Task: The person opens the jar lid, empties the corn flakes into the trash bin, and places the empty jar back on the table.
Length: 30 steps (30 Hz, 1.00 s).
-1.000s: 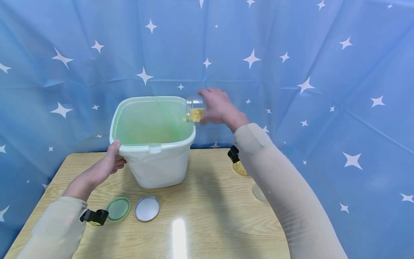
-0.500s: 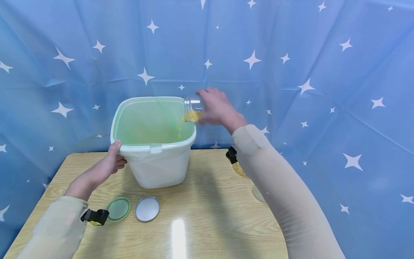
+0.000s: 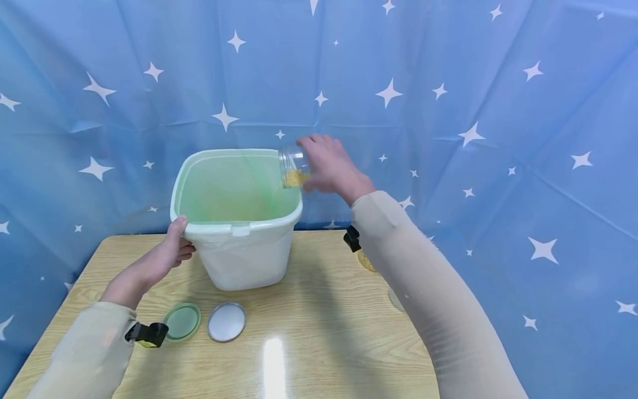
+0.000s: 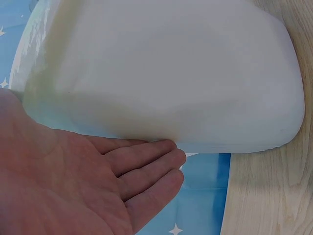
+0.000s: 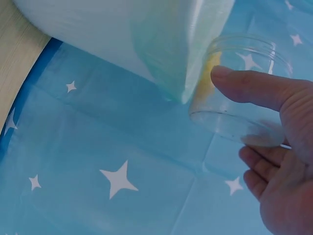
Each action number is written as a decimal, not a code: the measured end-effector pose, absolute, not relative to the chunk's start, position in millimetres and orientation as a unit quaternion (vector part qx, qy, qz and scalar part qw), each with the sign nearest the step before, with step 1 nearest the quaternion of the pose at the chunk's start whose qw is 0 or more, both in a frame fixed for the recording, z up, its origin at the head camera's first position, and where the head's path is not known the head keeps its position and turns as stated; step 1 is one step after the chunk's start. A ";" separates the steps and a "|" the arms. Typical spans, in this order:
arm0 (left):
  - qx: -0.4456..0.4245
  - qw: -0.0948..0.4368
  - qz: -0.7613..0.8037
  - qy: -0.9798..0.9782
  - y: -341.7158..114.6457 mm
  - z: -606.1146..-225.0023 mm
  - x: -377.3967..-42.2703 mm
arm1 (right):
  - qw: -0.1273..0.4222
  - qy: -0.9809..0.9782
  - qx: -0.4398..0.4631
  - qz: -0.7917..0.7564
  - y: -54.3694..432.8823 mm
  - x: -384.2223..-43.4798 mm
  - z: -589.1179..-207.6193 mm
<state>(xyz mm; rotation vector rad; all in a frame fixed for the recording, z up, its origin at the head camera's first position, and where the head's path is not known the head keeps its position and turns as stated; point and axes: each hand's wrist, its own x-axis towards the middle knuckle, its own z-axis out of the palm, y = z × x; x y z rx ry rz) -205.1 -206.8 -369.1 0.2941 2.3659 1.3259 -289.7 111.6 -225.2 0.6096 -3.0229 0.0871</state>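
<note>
Clamping the clear jar (image 3: 296, 160) in my right grip (image 3: 331, 167), I have it at the right rim of the bin (image 3: 244, 256), long axis nearly level, mouth pointing left, while my left grip (image 3: 161, 255) holds the near-left rim.

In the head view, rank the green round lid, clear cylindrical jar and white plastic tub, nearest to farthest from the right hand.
1. Clear cylindrical jar, held in the right hand.
2. White plastic tub, just left.
3. Green round lid, farther left, on the table.

This looks like a curtained-off booth: star-printed blue cloth (image 3: 349, 61) hangs around a wood-grain table (image 3: 304, 316).
</note>
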 end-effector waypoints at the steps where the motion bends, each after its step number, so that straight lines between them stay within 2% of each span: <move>1: 0.106 0.205 0.475 0.849 -207.1 -369.0 -205.0 | 0.031 -0.979 0.200 0.025 110.6 -289.9 -224.9; 17: 0.108 0.200 0.479 0.848 -207.5 -368.0 -204.4 | 0.051 -0.971 0.230 -0.028 98.7 -289.0 -227.8; 30: 0.108 0.198 0.476 0.850 -206.8 -367.5 -204.5 | 0.090 -0.955 0.273 -0.072 93.0 -286.9 -232.9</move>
